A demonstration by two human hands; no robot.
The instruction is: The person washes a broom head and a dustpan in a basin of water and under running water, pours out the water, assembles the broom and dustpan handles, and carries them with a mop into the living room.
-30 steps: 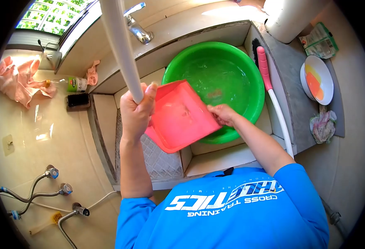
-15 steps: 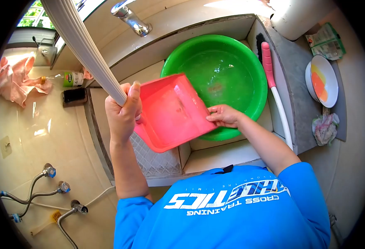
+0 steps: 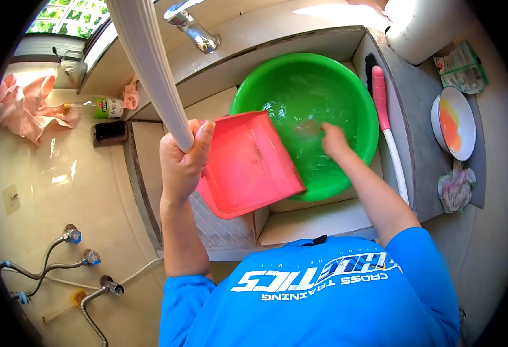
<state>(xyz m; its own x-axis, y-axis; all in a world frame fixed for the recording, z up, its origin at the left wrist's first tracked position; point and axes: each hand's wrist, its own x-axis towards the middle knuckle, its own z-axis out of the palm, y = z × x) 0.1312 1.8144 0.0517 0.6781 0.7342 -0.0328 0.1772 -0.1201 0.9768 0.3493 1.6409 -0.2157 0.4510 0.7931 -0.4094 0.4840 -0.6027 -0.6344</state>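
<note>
Left hand (image 3: 186, 157), wrapped around the white handle (image 3: 154, 75) of a pink dustpan (image 3: 243, 165), whose pan overlaps the near-left rim of the green basin (image 3: 370, 127). Right hand (image 3: 336, 141), at the basin's water; whether its fingers spread or pinch cannot be told. Beside the basin stands a brush (image 3: 380, 95).

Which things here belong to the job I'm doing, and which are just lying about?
Apparently in use:
pink dustpan
white pole, gripped by your left hand
green basin of water, with your right hand over or in it

Probably just lying about:
pink cloth
bottle
black-bristled brush
white bowl
</note>
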